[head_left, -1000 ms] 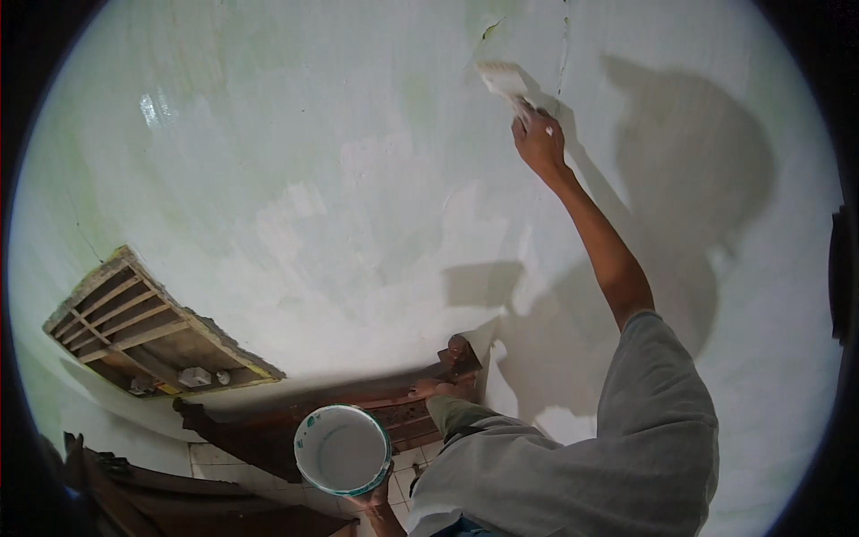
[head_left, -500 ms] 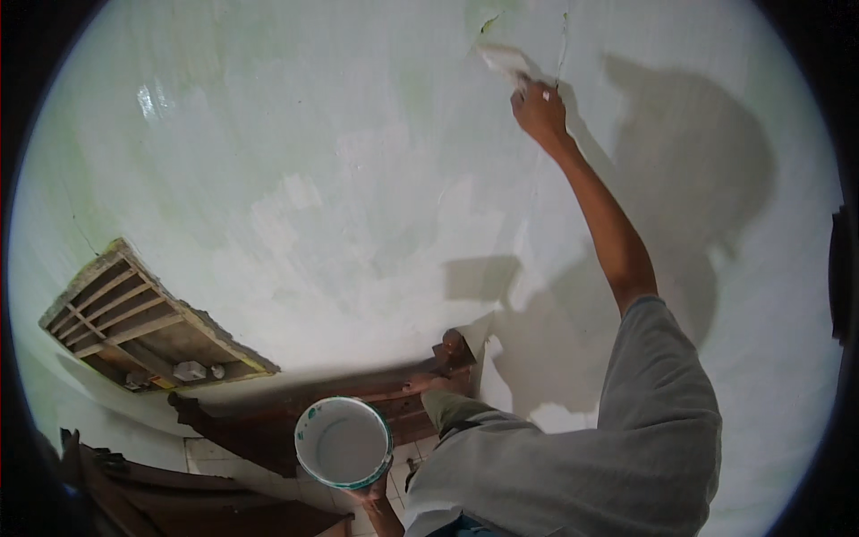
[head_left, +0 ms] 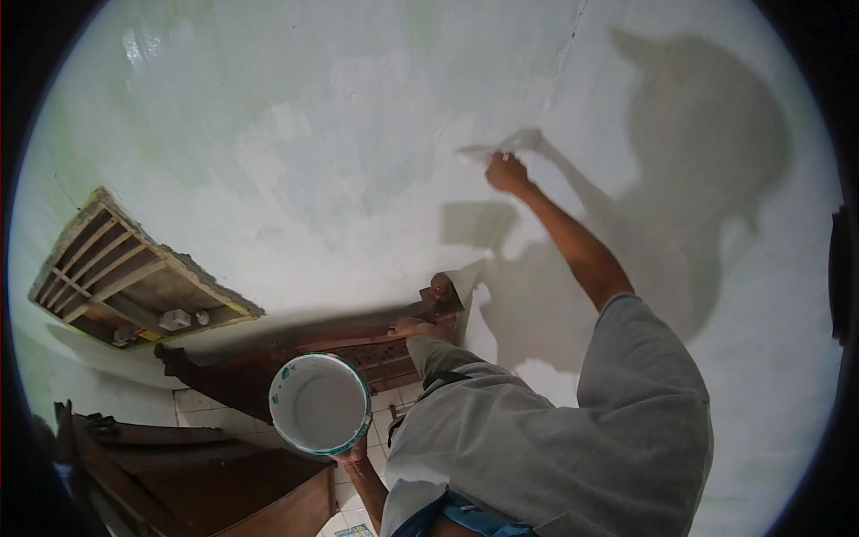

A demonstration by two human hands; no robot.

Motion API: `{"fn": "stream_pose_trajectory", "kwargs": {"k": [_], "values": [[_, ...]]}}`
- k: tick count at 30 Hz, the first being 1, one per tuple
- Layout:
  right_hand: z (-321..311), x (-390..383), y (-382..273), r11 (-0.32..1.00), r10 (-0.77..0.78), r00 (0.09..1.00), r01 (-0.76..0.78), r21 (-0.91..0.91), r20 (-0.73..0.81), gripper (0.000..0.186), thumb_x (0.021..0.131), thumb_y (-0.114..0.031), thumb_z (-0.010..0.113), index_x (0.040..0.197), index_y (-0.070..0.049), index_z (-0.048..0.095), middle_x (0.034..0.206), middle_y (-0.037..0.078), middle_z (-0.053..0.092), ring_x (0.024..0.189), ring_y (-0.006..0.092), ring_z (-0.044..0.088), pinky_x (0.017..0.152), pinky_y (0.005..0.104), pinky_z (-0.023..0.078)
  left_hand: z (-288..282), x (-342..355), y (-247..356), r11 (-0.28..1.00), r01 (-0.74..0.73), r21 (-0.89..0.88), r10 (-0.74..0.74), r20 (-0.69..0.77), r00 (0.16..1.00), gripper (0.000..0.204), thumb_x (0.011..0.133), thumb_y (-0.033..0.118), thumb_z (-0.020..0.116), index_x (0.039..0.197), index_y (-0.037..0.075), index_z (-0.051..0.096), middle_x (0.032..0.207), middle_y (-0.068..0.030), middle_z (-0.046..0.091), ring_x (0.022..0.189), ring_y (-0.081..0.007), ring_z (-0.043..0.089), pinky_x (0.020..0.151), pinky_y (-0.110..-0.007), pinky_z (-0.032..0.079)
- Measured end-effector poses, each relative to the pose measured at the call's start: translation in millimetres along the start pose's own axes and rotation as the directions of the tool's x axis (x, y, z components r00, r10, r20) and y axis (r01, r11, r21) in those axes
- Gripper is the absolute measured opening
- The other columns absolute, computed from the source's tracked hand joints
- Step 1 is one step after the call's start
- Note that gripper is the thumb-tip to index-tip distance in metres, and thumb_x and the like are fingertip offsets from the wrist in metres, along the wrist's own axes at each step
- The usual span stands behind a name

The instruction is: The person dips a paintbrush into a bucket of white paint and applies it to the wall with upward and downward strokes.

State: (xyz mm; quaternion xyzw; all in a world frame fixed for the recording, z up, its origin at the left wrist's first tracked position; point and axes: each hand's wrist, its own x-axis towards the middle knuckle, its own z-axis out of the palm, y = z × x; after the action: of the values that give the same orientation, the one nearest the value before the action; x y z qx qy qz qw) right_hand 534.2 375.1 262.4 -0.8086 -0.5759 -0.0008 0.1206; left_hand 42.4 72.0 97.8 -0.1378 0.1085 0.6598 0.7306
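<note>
My left hand grips a white paint bucket with a teal-smeared rim from its near side, low in front of me. Pale, whitish paint covers the inside. Up on the pale green-white wall, my right hand is closed around what looks like a wide flat paintbrush. The brush is seen nearly edge-on and somewhat blurred, with its bristle end at the wall. Part of its handle is hidden by my fingers.
My bare foot stands on a dark reddish wooden frame along the wall. A barred wall opening with rough edges lies left. Brown wooden furniture stands lower left above floor tiles. A crack runs down the upper wall.
My right hand has moved the brush down the wall, slightly left, and tilted it. The view has shifted, so the bucket appears higher and further left, still in my left hand.
</note>
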Motion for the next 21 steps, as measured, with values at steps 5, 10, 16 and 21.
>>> {"fn": "stream_pose_trajectory", "kwargs": {"k": [5, 10, 16, 21], "values": [[-116.8, 22.2, -1.2, 0.985, -0.158, 0.735, 0.167, -0.050, -0.659, 0.027, 0.077, -0.023, 0.050, 0.096, -0.005, 0.059, 0.086, 0.019, 0.060, 0.084, 0.0366, 0.057, 0.076, 0.0441, 0.046, -2.1, -7.7, 1.0, 0.999, -0.008, 0.033, 0.006, 0.057, 0.998, 0.050, 0.081, 0.042, 0.048, 0.115, 0.005, 0.048, 0.119, -0.0159, 0.046, 0.113, -0.0346, 0.039, 0.094, -0.057, 0.027], [-116.3, 27.0, 23.5, 0.975, -0.146, 0.655, 0.224, 0.005, -0.742, 0.032, 0.080, -0.026, 0.050, 0.099, 0.000, 0.054, 0.090, 0.024, 0.057, 0.084, 0.0416, 0.054, 0.074, 0.0503, 0.044, -5.8, -11.5, 1.1, 1.000, -0.006, -0.018, 0.005, -0.005, 1.000, 0.049, 0.081, 0.041, 0.048, 0.114, 0.005, 0.048, 0.118, -0.0162, 0.046, 0.112, -0.0348, 0.039, 0.094, -0.057, 0.026], [28.6, 10.7, 81.9, 0.992, -0.104, 0.906, 0.063, -0.112, -0.411, 0.036, 0.077, -0.027, 0.054, 0.105, -0.004, 0.055, 0.090, 0.024, 0.057, 0.085, 0.0396, 0.056, 0.072, 0.0476, 0.046, -11.5, -7.4, 3.6, 0.995, -0.013, -0.102, 0.002, -0.107, 0.994, 0.047, 0.081, 0.039, 0.049, 0.113, 0.004, 0.048, 0.118, -0.0165, 0.046, 0.112, -0.0355, 0.038, 0.093, -0.059, 0.025], [-26.5, 17.0, 77.5, 0.994, 0.014, 0.992, -0.028, -0.104, -0.129, 0.041, 0.078, -0.033, 0.054, 0.109, -0.007, 0.052, 0.114, 0.023, 0.049, 0.106, 0.0390, 0.045, 0.090, 0.0476, 0.037, 0.6, -10.9, 1.9, 1.000, 0.002, 0.002, -0.002, 0.002, 1.000, 0.054, 0.079, 0.042, 0.050, 0.118, 0.004, 0.043, 0.121, -0.0186, 0.042, 0.113, -0.0383, 0.036, 0.092, -0.059, 0.025]]}}
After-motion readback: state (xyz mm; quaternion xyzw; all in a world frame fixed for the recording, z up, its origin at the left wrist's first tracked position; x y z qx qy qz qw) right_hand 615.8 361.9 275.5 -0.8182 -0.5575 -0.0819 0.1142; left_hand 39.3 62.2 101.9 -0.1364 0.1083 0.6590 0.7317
